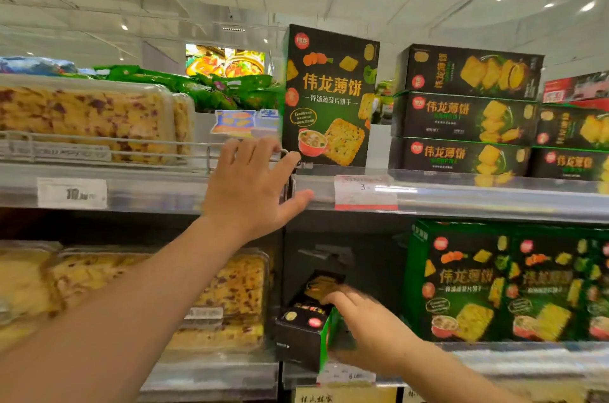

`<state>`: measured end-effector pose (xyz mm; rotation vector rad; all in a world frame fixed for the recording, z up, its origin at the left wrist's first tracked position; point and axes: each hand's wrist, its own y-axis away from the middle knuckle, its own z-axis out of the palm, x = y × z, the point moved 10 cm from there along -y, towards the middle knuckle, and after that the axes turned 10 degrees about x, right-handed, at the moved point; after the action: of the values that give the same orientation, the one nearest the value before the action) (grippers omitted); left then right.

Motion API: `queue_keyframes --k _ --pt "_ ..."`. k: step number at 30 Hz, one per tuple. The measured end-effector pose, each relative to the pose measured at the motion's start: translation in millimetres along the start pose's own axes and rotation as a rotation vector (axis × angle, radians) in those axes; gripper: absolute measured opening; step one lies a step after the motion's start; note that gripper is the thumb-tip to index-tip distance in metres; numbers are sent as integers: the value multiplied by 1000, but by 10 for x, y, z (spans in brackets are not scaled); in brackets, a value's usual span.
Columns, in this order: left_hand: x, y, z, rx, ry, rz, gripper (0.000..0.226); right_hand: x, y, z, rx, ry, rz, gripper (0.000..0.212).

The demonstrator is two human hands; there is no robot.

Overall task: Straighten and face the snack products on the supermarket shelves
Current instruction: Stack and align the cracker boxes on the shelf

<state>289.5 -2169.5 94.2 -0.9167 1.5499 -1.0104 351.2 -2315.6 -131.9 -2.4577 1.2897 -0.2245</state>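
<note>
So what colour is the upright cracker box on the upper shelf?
The cracker box is black with orange lettering, seen in the head view.

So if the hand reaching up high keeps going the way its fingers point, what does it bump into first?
Probably the wire rail along the front of the top shelf: the left hand has its fingertips right at it already. Just beside it stands the upright biscuit box. Depth is hard to judge here.

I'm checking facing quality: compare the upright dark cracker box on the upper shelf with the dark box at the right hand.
The upright dark cracker box stands alone, untouched, front panel facing out. The tilted dark box on the lower shelf shows an end panel, with the right hand on it. Both are dark with green edges.
</note>
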Motion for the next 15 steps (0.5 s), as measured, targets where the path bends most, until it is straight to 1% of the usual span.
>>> queue_keyframes --k 2,8,15 --pt "15 14 -6 20 12 10 55 15 17 39 41 -22 38 74" --pt "1 23 -28 40 28 19 52 -60 28 4 163 52 80 75" --pt "-6 17 2 -9 27 18 52 -291 59 -88 256 117 -14 70"
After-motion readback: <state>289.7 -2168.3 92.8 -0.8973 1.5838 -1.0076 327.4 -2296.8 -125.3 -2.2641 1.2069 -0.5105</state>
